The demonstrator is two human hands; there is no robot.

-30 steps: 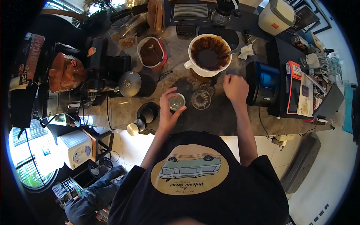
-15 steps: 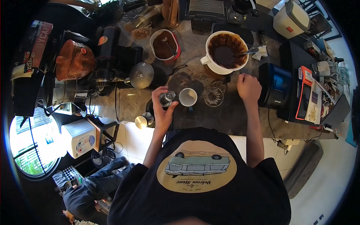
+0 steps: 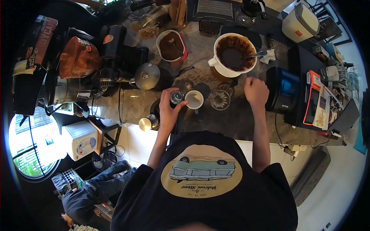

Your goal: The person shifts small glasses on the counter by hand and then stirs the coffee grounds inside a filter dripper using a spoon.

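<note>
On the counter's near part, my left hand [image 3: 168,109] curls round a small clear glass [image 3: 176,97], its thumb reaching to the side of a white cup [image 3: 194,99]. The cup stands just right of the glass, with some pale content or inner surface showing. Further right are clear glass vessels [image 3: 220,99]. My right hand [image 3: 256,91] rests closed in a fist on the counter, with nothing visible in it. Just beyond that fist stands a white coffee dripper [image 3: 216,63] with wet dark grounds in a stained filter, and a spoon [image 3: 259,54] leaning at its rim.
A gooseneck kettle [image 3: 147,76] stands left of the dripper, below a tub of ground coffee [image 3: 170,45]. A blue-black Eppos box [image 3: 283,89] sits at the right. Bags and a grinder [image 3: 111,54] crowd the left. Another person [image 3: 88,198] sits at lower left.
The small glass has moved slightly right and up, going from tilted to seen from straight above. My left thumb has stretched toward the white cup. My right hand stays put.
</note>
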